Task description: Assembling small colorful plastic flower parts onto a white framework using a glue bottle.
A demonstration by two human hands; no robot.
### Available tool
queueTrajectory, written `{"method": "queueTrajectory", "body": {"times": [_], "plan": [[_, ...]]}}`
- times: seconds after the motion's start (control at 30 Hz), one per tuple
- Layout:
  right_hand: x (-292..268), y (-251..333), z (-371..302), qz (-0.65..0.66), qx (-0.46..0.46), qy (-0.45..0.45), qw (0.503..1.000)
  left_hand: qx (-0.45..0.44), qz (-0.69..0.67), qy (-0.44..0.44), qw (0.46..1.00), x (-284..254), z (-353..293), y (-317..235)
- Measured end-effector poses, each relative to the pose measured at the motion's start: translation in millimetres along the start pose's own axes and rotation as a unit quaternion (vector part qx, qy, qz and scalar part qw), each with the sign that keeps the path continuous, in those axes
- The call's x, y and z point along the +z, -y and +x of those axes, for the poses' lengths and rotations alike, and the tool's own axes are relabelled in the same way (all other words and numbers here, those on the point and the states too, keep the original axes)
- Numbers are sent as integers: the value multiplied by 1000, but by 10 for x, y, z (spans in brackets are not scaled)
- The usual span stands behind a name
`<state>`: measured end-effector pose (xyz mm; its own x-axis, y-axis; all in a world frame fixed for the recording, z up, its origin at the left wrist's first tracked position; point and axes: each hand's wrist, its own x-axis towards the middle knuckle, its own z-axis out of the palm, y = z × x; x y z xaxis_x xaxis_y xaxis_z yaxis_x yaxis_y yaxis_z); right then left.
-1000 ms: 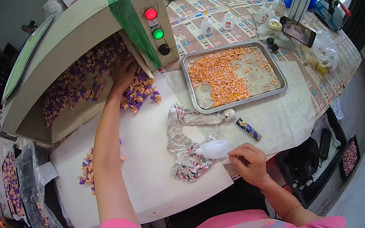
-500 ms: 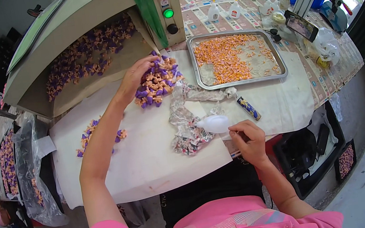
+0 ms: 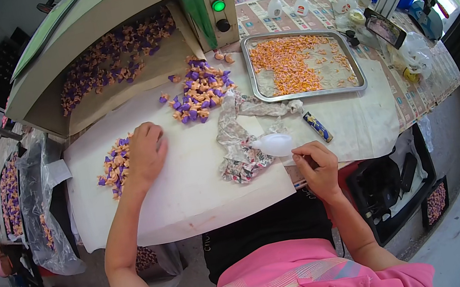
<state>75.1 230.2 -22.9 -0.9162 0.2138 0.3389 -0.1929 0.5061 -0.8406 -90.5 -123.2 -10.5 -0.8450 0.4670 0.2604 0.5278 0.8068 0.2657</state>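
Cannot tell either grip, with left hand [image 3: 147,151] curled by peach-purple pieces [image 3: 116,170] near left edge of worktop [image 3: 255,20] and right hand [image 3: 319,166] at white bottle [image 3: 276,145]. Could spill pieces over front edge by sweeping hard.

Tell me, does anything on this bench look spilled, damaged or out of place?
Slightly: a few small, knobbly purple-and-peach pieces lie apart from their loose heap, near the beige boxlike machine, and a floral-print cloth sits crumpled on the white paper sheet. Untidy, but no clear damage.
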Motion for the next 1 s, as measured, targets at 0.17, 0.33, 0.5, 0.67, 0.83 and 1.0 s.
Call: {"method": "queueTrajectory", "body": {"times": [0.17, 0.33, 0.5, 0.67, 0.83, 1.0], "plan": [[24, 26, -62, 3, -2, -3, 1000, 14, 94, -108, 990, 33, -116, 393], [-33, 76, -107, 1, 0, -2, 1000, -33, 154, -80, 984, -68, -76, 538], [-31, 104, -123, -6, -3, -4, 1000, -5, 83, -123, 989, -62, 198, 268], [2, 165, -136, -3, 0, -7, 1000, 26, -122, -178, 976, 347, 755, 332], [-42, 123, -98, -6, -17, -18, 1000, -18, -243, -103, 964, 623, 1079, 165], [-92, -25, -46, 2, -9, -14, 1000, -28, -309, -100, 945, 688, 772, -304]]}}
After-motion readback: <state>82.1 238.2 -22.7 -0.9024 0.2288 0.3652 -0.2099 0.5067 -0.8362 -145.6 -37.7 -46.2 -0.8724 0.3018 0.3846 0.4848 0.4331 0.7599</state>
